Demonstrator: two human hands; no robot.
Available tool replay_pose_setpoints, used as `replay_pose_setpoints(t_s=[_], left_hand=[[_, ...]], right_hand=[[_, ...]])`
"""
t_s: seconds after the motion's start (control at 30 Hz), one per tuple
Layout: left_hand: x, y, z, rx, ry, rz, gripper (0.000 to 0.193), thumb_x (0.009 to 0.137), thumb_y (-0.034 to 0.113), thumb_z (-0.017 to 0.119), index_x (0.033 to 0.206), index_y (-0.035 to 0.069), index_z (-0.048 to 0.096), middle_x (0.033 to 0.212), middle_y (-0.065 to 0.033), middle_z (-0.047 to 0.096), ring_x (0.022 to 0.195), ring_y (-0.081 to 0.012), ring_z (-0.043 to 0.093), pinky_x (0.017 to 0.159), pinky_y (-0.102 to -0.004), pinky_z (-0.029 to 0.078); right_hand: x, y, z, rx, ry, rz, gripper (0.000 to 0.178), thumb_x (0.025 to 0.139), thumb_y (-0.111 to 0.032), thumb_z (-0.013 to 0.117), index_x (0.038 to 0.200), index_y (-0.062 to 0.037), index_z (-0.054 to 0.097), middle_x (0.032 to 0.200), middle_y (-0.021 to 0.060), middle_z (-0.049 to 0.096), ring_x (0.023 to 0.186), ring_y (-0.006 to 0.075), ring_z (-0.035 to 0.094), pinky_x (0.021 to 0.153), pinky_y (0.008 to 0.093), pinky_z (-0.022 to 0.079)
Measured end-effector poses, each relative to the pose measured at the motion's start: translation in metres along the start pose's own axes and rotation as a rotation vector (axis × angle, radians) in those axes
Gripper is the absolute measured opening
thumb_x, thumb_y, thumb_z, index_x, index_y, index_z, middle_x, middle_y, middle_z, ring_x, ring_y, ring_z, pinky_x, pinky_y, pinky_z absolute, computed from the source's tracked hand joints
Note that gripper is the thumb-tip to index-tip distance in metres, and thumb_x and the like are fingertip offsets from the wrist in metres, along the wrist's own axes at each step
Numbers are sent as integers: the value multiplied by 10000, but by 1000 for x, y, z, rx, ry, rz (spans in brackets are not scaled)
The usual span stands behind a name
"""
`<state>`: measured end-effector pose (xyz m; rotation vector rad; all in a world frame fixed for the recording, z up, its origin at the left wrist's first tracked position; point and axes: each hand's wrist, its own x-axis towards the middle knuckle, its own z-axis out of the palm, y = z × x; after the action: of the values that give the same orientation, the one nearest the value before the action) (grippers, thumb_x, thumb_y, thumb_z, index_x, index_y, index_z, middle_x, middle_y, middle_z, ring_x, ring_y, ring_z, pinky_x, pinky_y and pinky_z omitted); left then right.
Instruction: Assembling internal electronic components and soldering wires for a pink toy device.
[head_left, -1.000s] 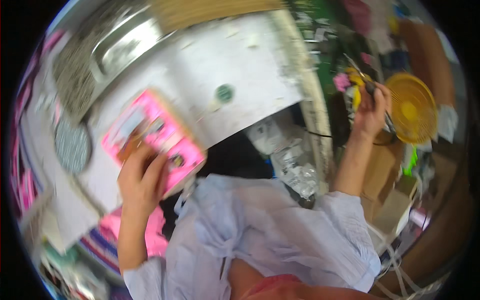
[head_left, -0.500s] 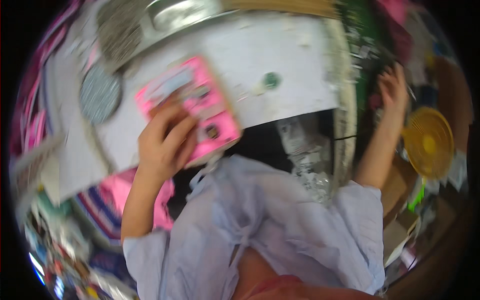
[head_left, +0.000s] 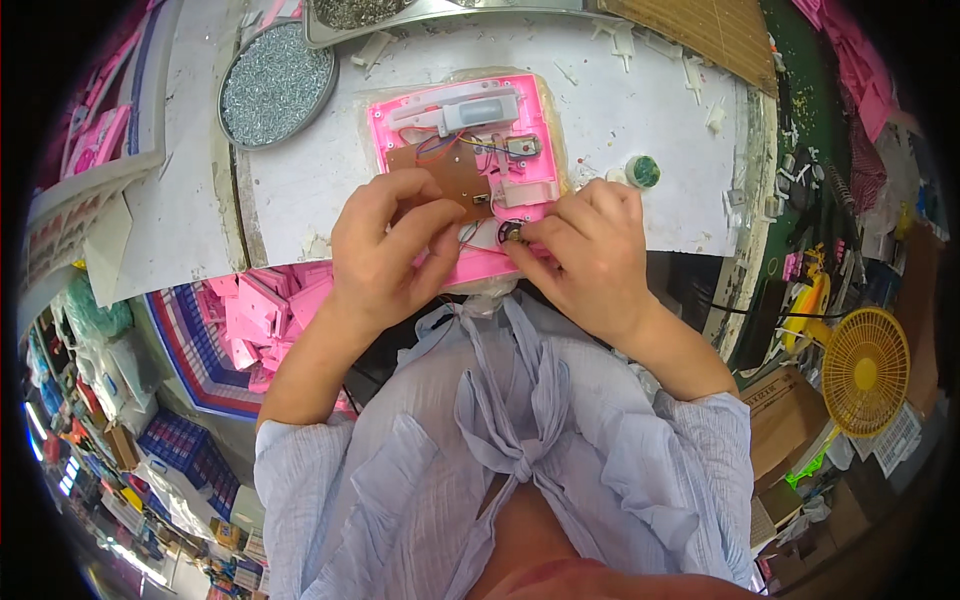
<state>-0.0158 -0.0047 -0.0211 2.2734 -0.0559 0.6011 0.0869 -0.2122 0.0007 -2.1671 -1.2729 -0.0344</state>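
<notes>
Both left hand (head_left: 388, 240) and right hand (head_left: 597, 262) bend over the pink case (head_left: 480, 266) at the near edge of the worktop (head_left: 625, 115). The round speaker (head_left: 509, 232) lies just left of the nearer, right fingertips; left fingers curl by the board (head_left: 458, 186). Whether either grips, I cannot tell.

A white-topped workbench (head_left: 690, 205) stood left of 1 yellow fan (head_left: 864, 374), while bright light patches (head_left: 69, 475) shone at lower left.
</notes>
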Motion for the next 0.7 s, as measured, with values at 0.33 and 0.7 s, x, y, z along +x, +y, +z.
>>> replay_pose_setpoints(t_s=[0.33, 0.7], left_hand=[[5, -4, 0, 14, -92, 95, 318, 718, -46, 795, 1015, 43, 725, 1031, -113, 617, 805, -231, 633, 646, -328, 523], [15, -5, -7, 236, -216, 243, 393, 691, 135, 814, 1077, 182, 764, 1128, -58, 619, 840, -221, 599, 783, -385, 439]], right_hand=[[-4, -6, 8, 78, -58, 148, 133, 765, -161, 793, 815, -109, 681, 769, 21, 600, 796, 248, 559, 781, 410, 378], [7, 4, -6, 193, -100, 141, 143, 779, -171, 786, 862, -104, 692, 767, 30, 622, 774, 254, 588, 736, 403, 413]])
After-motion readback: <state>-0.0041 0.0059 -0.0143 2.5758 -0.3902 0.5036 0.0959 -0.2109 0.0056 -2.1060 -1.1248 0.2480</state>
